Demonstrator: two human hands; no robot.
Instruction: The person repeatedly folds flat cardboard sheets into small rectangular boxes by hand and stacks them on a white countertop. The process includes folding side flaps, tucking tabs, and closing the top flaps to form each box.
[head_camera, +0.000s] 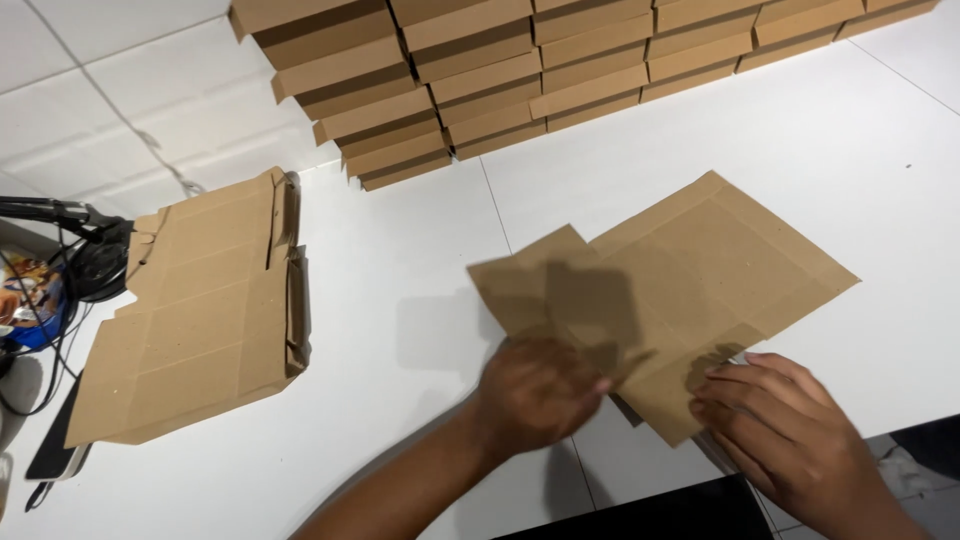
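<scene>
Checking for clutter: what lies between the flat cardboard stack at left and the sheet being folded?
Only bare white table between the flat cardboard stack and sheet, head view.

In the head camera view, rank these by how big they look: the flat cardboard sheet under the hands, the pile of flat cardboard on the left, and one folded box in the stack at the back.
1. Flat cardboard sheet and pile of flat cardboard: they look alike, no clear order.
2. One folded box: smallest, though farther from the camera.
</scene>
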